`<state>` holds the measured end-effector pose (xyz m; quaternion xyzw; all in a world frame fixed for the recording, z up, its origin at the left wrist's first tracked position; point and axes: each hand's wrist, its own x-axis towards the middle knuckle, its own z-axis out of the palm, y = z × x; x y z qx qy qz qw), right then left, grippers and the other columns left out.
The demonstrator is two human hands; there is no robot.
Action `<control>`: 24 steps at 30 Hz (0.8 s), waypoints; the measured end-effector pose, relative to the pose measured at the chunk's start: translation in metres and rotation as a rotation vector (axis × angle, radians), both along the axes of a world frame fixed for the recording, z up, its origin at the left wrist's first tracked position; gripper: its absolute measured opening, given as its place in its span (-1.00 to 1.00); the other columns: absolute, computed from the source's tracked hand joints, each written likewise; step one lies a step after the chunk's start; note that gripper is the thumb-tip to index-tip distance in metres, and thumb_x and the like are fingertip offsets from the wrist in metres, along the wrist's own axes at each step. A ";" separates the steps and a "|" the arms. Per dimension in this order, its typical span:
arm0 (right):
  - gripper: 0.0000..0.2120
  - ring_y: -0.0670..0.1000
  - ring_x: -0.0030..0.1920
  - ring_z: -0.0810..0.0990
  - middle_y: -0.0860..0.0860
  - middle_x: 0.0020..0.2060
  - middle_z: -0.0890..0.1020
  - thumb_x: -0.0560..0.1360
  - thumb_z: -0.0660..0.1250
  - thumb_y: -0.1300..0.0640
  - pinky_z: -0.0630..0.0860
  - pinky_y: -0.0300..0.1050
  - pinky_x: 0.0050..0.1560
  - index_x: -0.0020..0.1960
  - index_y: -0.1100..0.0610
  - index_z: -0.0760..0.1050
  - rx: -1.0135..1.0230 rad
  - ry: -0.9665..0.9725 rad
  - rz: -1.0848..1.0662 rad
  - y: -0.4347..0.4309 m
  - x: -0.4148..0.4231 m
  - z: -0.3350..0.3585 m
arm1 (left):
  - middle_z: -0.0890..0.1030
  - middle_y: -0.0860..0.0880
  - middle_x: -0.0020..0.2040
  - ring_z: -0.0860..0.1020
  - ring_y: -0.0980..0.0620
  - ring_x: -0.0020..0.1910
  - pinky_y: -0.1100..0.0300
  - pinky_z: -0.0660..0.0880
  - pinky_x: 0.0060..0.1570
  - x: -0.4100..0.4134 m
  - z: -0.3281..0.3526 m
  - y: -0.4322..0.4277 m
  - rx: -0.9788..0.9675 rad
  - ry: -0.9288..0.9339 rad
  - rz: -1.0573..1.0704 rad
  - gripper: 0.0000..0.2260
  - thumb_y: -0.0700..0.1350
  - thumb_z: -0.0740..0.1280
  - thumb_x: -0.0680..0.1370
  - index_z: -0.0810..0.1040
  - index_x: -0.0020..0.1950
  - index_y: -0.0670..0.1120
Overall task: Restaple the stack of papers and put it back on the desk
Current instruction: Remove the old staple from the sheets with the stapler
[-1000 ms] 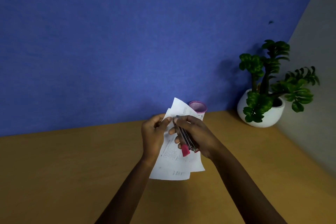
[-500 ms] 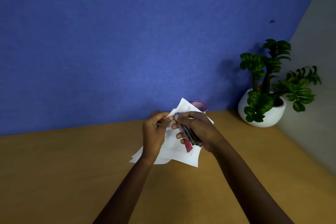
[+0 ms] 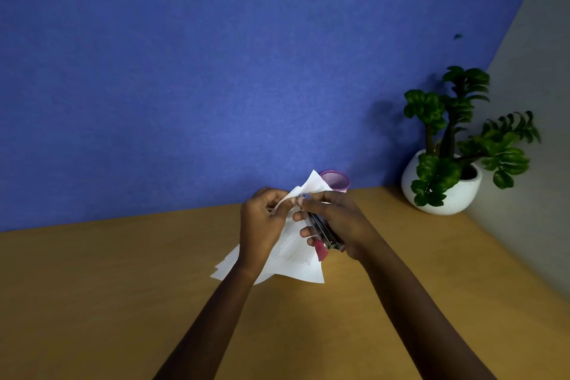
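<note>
Head view: I see left hand pinching a corner of the white paper stack, aligning sheets for the silver-and-pink metal stapler gripped in right hand, near the back edge of the wooden desk.

papers: over the middle of the desk.
stapler: against the papers' right side.
cup: just behind the papers, by the far wall.
plant: far right corner, on the desk.
</note>
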<state>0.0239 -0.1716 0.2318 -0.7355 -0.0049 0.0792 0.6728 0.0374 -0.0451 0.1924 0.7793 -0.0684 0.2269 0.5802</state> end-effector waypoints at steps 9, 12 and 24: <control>-0.87 -0.08 -0.59 0.56 0.01 -0.41 0.62 0.49 0.31 0.14 0.49 -0.31 -0.54 -0.24 0.08 0.50 -0.057 -0.017 -0.055 0.003 0.001 -0.003 | 0.59 -0.03 -0.22 0.51 0.09 -0.27 0.46 0.37 -0.26 -0.005 0.002 -0.002 0.137 -0.070 0.063 -0.87 -0.21 0.41 0.42 0.60 -0.11 -0.26; -0.86 -0.08 -0.59 0.55 0.01 -0.40 0.61 0.49 0.31 0.13 0.50 -0.30 -0.53 -0.24 0.07 0.48 -0.100 -0.045 -0.081 0.004 0.002 -0.004 | 0.65 -0.14 -0.17 0.52 0.08 -0.25 0.46 0.37 -0.25 -0.005 0.004 -0.002 0.160 -0.075 0.052 -0.86 -0.20 0.40 0.43 0.60 -0.10 -0.26; -0.84 0.03 -0.49 0.55 0.19 -0.32 0.62 0.52 0.26 0.15 0.50 -0.18 -0.46 -0.10 0.27 0.48 -0.314 -0.392 -0.388 -0.029 0.004 0.025 | 0.61 -0.09 -0.24 0.52 0.03 -0.26 0.36 0.40 -0.22 -0.012 -0.013 0.008 0.154 -0.010 0.101 -0.89 -0.20 0.40 0.43 0.58 -0.18 -0.26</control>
